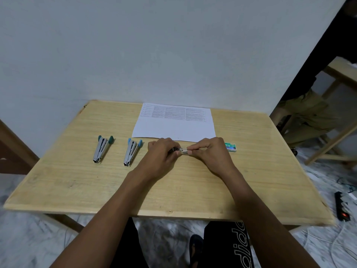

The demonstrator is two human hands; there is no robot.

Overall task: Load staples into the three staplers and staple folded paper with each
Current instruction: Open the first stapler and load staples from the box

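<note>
Both hands grip the held stapler [182,151] just above the table [77,180], the left hand [161,151] wrapped round its body and the right hand [210,151] pinching its metal end. If that small pinch slips, I judge the sprung part could snap onto a fingertip or scatter staples; the fingers hide whether it is loaded. Counted: three staplers, the held one plus the far-left stapler [100,150] and the middle stapler [132,152] lying apart, one printed sheet of paper [173,125] behind the hands, and one green staple box [230,147] just beside the right hand.
</note>
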